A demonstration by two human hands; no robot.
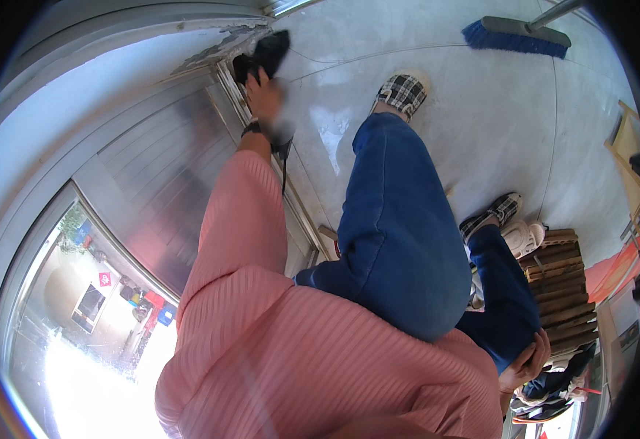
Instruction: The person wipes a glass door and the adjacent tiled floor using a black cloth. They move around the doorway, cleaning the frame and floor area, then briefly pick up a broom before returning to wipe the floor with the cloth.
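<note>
At the upper left, my left hand [265, 97] reaches low to the wall's foot and has its fingers on a soft-looking black item [270, 50]. Blur hides whether this is a cloth or footwear. A dark band [251, 129] circles the left wrist. Just below it hangs a small black object [281, 148] with a thin cord. My right hand [525, 362] rests on my bent jeans leg [501, 285], fingers curved over the knee, holding no object.
A metal-framed door [160, 164] with a glass pane runs along the left. A blue-bristled broom [517, 37] lies across the upper right floor [479, 110]. White footwear [523, 237] sits beside a slatted wooden rack [561, 291]; several shoes [550, 389] lie below it.
</note>
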